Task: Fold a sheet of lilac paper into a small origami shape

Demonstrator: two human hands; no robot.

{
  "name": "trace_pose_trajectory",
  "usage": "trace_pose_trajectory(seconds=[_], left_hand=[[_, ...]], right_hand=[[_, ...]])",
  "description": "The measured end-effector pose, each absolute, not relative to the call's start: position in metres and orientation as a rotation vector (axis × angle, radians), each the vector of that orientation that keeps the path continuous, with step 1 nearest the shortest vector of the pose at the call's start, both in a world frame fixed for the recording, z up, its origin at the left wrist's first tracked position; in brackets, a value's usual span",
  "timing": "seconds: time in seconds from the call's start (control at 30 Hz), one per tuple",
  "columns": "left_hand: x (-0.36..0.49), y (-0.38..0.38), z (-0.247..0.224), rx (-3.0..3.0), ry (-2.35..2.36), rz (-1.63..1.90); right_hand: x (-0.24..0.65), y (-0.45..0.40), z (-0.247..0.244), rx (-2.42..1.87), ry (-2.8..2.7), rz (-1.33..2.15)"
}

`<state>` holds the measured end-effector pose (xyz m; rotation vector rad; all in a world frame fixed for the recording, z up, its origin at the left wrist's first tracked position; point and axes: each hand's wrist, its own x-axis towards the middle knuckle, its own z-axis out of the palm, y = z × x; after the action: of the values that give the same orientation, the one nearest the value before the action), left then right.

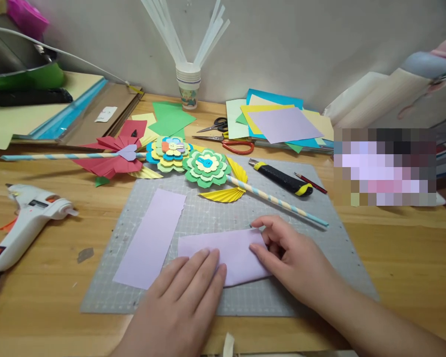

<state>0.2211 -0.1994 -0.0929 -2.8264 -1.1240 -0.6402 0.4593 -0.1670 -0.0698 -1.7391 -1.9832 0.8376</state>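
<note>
A folded purple paper (234, 253) lies on the grey cutting mat (282, 302). My left hand (189, 292) rests flat on its left part, fingers stretched out and pressing it down. At the paper's right end, my right hand (286, 253) pinches the edge between thumb and fingers. A second purple strip (152, 240) lies slanted on the mat to the left, touched by neither hand. Behind the hands, two striped sticks with layered paper flowers (207, 167) and folded paper wings lie across the mat's back edge.
A glue gun (33, 218) lies at the left. A black and yellow cutter (282, 179) and a dark red pencil (312, 183) are at the mat's back right. Scissors (238, 145), coloured sheets (286, 124) and a cup stack (188, 84) with white sticks stand farther back.
</note>
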Motion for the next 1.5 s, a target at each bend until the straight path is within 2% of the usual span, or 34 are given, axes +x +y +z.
trace_pose_trajectory(seconds=[0.17,0.4,1.03,1.3,1.5], left_hand=[[0.226,-0.197,-0.093,-2.813,-1.207,-0.638],[0.229,-0.191,-0.096,-2.753,-1.217,-0.63],[0.231,-0.195,-0.092,-2.729,-1.339,-0.59],[0.228,-0.188,-0.099,-2.807,-1.192,-0.606],[0.227,-0.187,-0.099,-2.858,-1.146,-0.605]], right_hand=[[0.46,-0.166,-0.071,-1.754,-2.074,0.748],[0.462,-0.162,-0.073,-1.525,-2.157,0.754],[0.464,-0.165,-0.074,-1.494,-2.236,0.636],[0.465,-0.17,-0.076,-1.53,-2.174,0.541],[0.462,-0.174,-0.073,-1.769,-2.088,0.63]])
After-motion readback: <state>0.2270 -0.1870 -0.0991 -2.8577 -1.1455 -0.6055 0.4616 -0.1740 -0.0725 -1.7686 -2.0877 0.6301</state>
